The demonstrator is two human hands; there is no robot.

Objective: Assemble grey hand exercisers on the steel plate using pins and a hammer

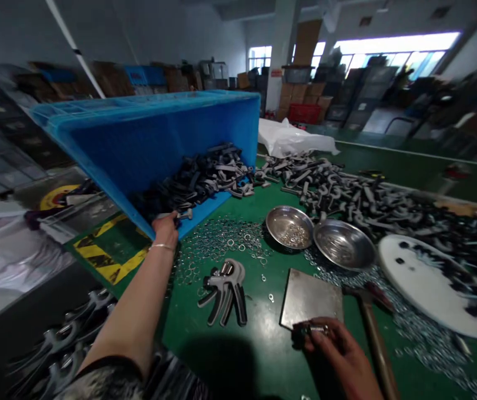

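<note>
Head view: a person sits or stands at a green work table [263,328], both bare hands at work. The right hand [342,350], low in front, pinches a small coiled spring [319,329] between thumb and fingers, just over the near edge of a flat metal plate [309,297]. The left hand [165,229] reaches to the near corner of a blue crate [155,108] lying on its side; its fingers are closed on a gray piece [185,214] at the crate's mouth.

Judging by the parts, the work is partway along. A cluster of gray-and-black sprung clamps [227,283] on the table looks put together, as do similar pieces [61,344] at lower left. Much seems left: gray handles [192,178] heap inside the crate, a larger pile [338,183] spreads beyond the bowls, and loose metal rings [221,239] lie scattered. The piece in the right hand looks unfinished.

The right palm is cut off by the bottom edge, and what the spring is fitted to is too dark to make out. The left hand's far fingers are hidden. The contents of the right-hand bowl [346,233] and the dark bits on the white tray [408,289] are hard to identify.
</note>
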